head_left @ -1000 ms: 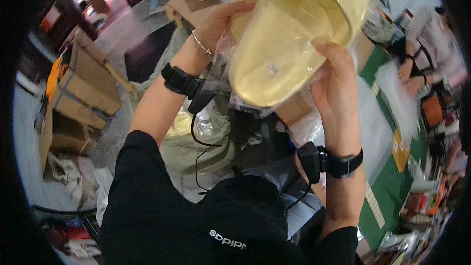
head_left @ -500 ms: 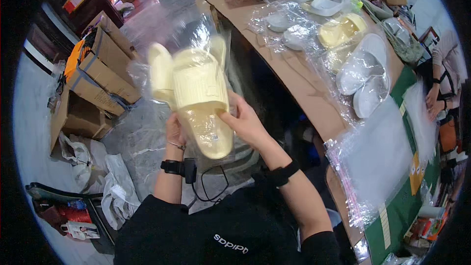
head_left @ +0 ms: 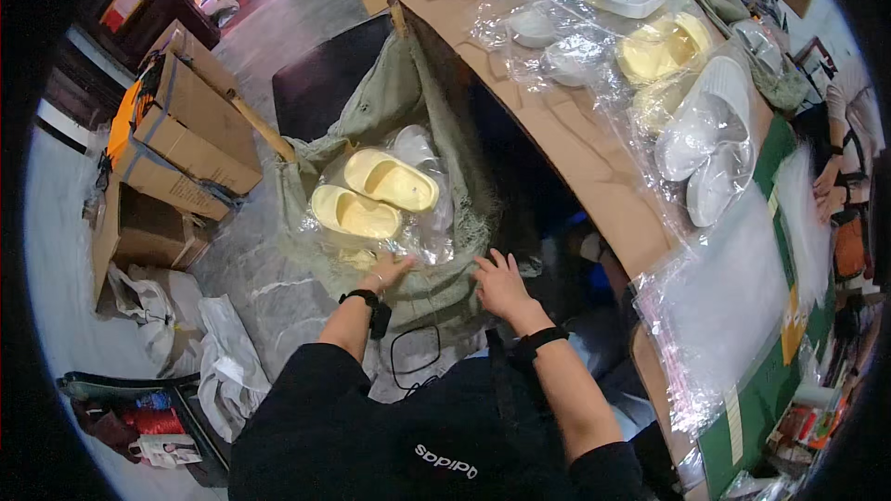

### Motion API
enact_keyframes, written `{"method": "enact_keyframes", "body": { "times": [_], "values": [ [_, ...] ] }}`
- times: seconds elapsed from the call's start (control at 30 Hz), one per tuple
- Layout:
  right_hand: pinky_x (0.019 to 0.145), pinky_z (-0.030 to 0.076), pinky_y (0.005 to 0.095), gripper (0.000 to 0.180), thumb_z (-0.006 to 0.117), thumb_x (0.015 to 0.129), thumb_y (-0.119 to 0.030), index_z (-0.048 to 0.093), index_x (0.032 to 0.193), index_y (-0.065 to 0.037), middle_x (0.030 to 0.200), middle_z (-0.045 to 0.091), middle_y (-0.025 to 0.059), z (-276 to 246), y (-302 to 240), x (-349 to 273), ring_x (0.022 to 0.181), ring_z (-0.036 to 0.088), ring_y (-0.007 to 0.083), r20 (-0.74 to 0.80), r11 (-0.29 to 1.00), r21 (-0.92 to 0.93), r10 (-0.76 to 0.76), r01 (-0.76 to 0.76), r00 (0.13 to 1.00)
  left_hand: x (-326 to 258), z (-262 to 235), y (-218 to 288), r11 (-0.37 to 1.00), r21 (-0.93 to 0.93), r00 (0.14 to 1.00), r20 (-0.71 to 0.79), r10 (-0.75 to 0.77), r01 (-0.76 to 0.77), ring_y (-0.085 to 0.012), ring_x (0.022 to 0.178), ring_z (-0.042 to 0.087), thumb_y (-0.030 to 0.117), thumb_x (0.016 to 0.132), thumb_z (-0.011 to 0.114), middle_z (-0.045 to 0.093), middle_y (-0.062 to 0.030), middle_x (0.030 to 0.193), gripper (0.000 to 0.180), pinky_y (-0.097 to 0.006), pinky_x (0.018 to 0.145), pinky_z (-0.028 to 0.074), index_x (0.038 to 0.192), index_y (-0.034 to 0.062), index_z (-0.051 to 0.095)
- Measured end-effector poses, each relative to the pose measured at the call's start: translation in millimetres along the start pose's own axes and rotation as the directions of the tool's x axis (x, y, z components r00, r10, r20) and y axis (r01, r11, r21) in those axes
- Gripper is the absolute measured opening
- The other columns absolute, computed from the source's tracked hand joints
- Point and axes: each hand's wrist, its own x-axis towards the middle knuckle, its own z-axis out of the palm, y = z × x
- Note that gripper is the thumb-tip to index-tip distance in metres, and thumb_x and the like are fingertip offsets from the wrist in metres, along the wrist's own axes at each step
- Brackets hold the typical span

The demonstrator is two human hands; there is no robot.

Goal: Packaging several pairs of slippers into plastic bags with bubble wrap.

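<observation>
In front of me an olive-green cloth sack [head_left: 365, 116] hangs with its mouth spread. A yellow slide slipper [head_left: 390, 179] and a second yellow slipper [head_left: 357, 214] lie inside in clear plastic, beside a white slipper [head_left: 415, 147]. My left hand [head_left: 386, 271] is at the near rim of the sack with fingers stretched out and nothing in them. Just right of that rim is my right hand [head_left: 506, 287], empty, its fingers spread. Whether either hand touches the cloth, I cannot tell.
To the right, a cardboard-covered table [head_left: 538, 130] holds bagged white slippers [head_left: 707, 134], yellow slippers [head_left: 661, 46] and a stack of clear plastic bags [head_left: 719, 301]. Cardboard boxes [head_left: 200, 134] stand at the left. Another person's hands [head_left: 826, 190] are at the far right.
My hands have let go of the bagged yellow slippers, which now lie in the sack. Both hands have come apart, the right one lower. The view has shifted, showing the open sack.
</observation>
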Motion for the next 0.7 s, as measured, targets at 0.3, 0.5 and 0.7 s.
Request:
{"method": "enact_keyframes", "body": {
  "times": [0.3,0.5,0.7],
  "values": [
    [0.109,0.01,0.0596,0.05,0.049,0.083,-0.011,0.046,0.131,-0.021,0.133,0.048,-0.0006,5.5,-11.7,-0.7,0.136,0.023,0.0314,-0.019,0.909,-0.282,-0.327,0.309,0.945,-188.4,59.9,142.5,0.248,0.764,0.728,0.644,-0.236,-0.596,-0.0348,0.081,0.063,0.034,0.085,0.047,0.066,-0.0143,0.087,0.03,-0.044,0.072,0.049,0.09,0.0104,0.066],
    [0.109,0.018,0.0555,0.058,0.058,0.075,-0.013,0.045,0.13,-0.021,0.127,0.049,0.0034,-12.5,-37.8,-3.5,0.128,0.034,0.0293,-0.31,0.799,-0.327,-0.595,0.505,0.741,-183.2,46.6,187.6,0.423,0.573,0.646,0.763,0.039,-0.702,-0.0342,0.071,0.061,0.023,0.082,0.052,0.063,-0.0159,0.076,0.018,-0.045,0.064,0.047,0.083,0.0075,0.061],
    [0.11,0.013,0.0589,0.021,0.058,0.07,-0.01,0.067,0.088,-0.013,0.096,0.062,0.0011,-23.0,1.0,-22.4,0.112,0.047,0.0231,0.145,0.869,-0.427,-0.205,0.248,0.968,-162.8,64.8,220.0,0.141,0.61,0.614,0.789,-0.011,-0.78,-0.0326,0.071,0.063,0.021,0.078,0.057,0.063,-0.0135,0.072,0.016,-0.044,0.063,0.049,0.088,0.0111,0.065]
  ]
}}
